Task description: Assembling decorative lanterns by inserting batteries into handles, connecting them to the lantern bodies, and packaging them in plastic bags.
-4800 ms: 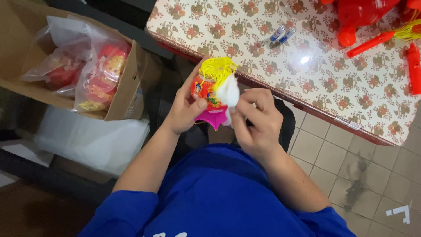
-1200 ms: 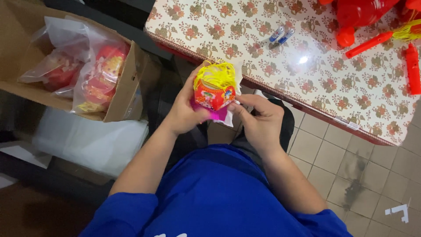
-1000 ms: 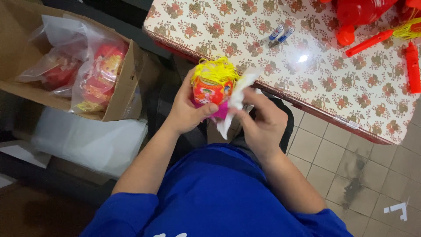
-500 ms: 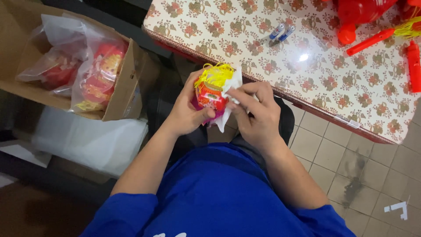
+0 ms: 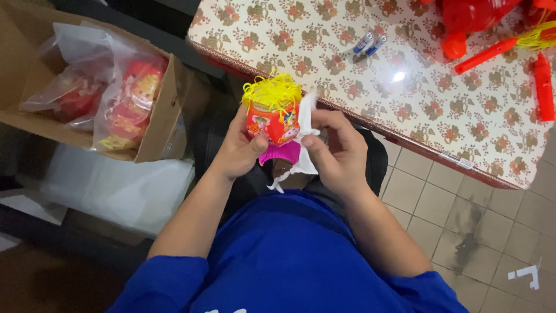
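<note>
Left hand (image 5: 240, 152): fingers gripping red toy lantern (image 5: 272, 119).
Right hand (image 5: 340, 153): fingers pinching white cloth (image 5: 304, 136) against lantern.
Progress: wiping underway, unfinished.

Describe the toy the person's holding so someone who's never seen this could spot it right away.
Start at the flowered table and drop to its near edge, where the left hand and right hand meet. Between them sits a small red-orange lantern toy. Unlike the plain red plastic pieces on the table, it has yellow fringe and a pink base.

2 batteries (image 5: 369, 43), 1 box (image 5: 162, 116)
</note>
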